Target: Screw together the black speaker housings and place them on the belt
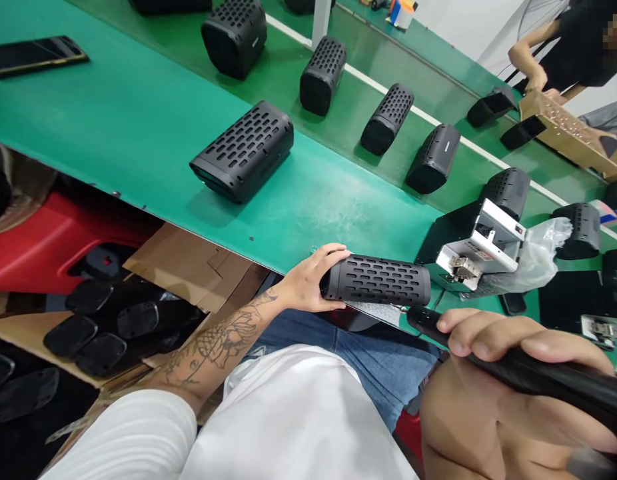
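My left hand [312, 280] grips the left end of a black perforated speaker housing [378, 280] that lies on its side at the near edge of the green bench [138, 120]. My right hand [493, 393], close to the camera, is closed around a long black tool [538, 373] whose tip points toward the housing's lower right end. A white and metal fixture [481, 253] sits just right of the housing.
A larger black speaker shell [243, 152] lies on the bench, with several more shells [388, 119] in a row on the conveyor behind. A phone [33, 55] is at far left. Black end caps [88, 327] fill boxes under the bench. Another person [563, 53] works at top right.
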A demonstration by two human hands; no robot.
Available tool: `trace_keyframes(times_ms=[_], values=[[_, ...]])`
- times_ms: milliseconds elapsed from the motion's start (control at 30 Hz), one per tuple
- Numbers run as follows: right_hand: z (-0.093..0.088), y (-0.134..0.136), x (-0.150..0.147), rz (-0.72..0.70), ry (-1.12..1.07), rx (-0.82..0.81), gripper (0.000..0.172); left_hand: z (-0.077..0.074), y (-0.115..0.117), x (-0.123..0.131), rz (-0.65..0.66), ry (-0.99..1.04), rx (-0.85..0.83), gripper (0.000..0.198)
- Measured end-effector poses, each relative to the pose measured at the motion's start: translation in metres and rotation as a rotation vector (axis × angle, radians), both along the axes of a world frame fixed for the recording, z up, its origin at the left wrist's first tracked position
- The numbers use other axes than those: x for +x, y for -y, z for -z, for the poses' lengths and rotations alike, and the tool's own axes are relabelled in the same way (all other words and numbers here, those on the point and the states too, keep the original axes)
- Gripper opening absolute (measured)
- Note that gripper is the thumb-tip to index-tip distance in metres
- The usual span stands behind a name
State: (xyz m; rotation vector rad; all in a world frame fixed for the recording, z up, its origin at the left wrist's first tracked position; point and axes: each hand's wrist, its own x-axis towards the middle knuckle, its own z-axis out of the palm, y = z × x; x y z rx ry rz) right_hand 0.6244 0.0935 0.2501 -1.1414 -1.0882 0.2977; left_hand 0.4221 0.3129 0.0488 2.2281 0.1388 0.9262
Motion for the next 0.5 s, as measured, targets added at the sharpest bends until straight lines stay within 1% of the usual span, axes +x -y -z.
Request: trace_keyframes(times_ms=[67, 133, 200, 333, 400, 500], values=[[0.008, -0.009, -0.014, 0.023, -0.013, 0.07, 0.057, 0.003, -0.001, 0.001, 0.0, 0.027, 0.012, 0.116], [0.015, -0.015, -0.018, -0.03, 0.003, 0.074, 0.058, 0.005, -0.001, 0.002, 0.003, 0.034, 0.018, 0.119], [0.019, -0.02, -0.014, -0.1, 0.0, 0.06, 0.053, 0.006, -0.001, 0.003, 0.005, 0.03, 0.017, 0.121], [0.025, -0.03, -0.004, -0.272, 0.026, 0.13, 0.03, 0.004, -0.001, 0.003, 0.003, 0.052, 0.031, 0.118], [0.027, -0.033, -0.003, -0.299, 0.029, 0.142, 0.024, 0.004, -0.001, 0.003, 0.0, 0.062, 0.038, 0.115], [0.031, -0.031, -0.006, -0.272, 0.026, 0.142, 0.026, 0.005, 0.0, 0.003, -0.006, 0.051, 0.03, 0.117]])
